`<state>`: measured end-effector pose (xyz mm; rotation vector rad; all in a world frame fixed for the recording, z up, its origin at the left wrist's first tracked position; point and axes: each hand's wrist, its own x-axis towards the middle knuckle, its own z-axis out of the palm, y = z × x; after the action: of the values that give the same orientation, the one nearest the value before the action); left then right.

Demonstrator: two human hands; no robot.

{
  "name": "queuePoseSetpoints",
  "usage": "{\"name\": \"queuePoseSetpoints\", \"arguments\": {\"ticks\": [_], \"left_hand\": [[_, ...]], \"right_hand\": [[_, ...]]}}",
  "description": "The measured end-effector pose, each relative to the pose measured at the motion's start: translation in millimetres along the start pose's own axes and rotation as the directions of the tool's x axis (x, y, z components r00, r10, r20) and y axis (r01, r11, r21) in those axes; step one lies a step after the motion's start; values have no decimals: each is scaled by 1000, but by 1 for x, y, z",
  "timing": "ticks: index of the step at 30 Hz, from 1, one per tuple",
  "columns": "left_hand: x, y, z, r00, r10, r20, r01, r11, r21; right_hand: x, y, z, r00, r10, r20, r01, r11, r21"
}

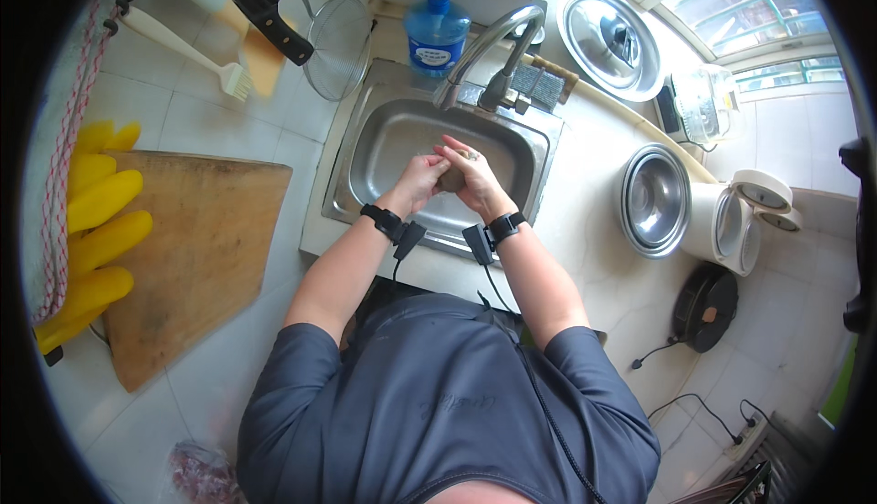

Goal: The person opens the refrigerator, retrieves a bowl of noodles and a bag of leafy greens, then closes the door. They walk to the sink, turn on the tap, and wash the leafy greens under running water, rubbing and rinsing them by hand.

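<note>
My left hand (418, 178) and my right hand (478, 178) meet over the stainless steel sink (377, 127). Between them they hold a small, roundish brown object (451, 180), possibly a potato, partly covered by the fingers. The fingers of my right hand curve over its top and side, while those of my left hand press against it from the left. Above and beyond the hands arches the chrome faucet (495, 31); whether water runs from it I cannot tell. Each wrist wears a black strap with a cable.
Behind the sink stands a blue pump bottle (437, 24). Nested metal bowls (654, 199), a metal lid (610, 45) and a round black appliance (706, 306) are on the right. Leftward are a wooden cutting board (199, 250), yellow rubber gloves (103, 250), a hanging cleaver (277, 24) and a wire strainer (337, 48).
</note>
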<state>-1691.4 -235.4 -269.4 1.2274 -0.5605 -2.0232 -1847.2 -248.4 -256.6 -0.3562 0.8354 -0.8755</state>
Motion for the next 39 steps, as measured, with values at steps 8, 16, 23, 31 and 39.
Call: {"name": "queuePoseSetpoints", "arguments": {"ticks": [8,16,23,31,39], "left_hand": [[32,-6,-2,899,321,-297,-26,717,697],[43,-7,-9,960,217,-175,-105,863,494],[19,-7,-73,957,206,-203,-88,875,475],[11,-20,-68,899,386,-209,-204,789,579],[17,-24,31,755,644,-127,-503,692,518]], "right_hand": [[21,13,-5,968,-136,-210,142,990,14],[34,16,-12,945,-131,-301,103,989,-107],[32,6,-26,882,-143,-450,-53,916,-397],[33,-1,-31,936,-52,-348,-21,979,-203],[0,6,19,999,33,-36,-36,996,-83]]}}
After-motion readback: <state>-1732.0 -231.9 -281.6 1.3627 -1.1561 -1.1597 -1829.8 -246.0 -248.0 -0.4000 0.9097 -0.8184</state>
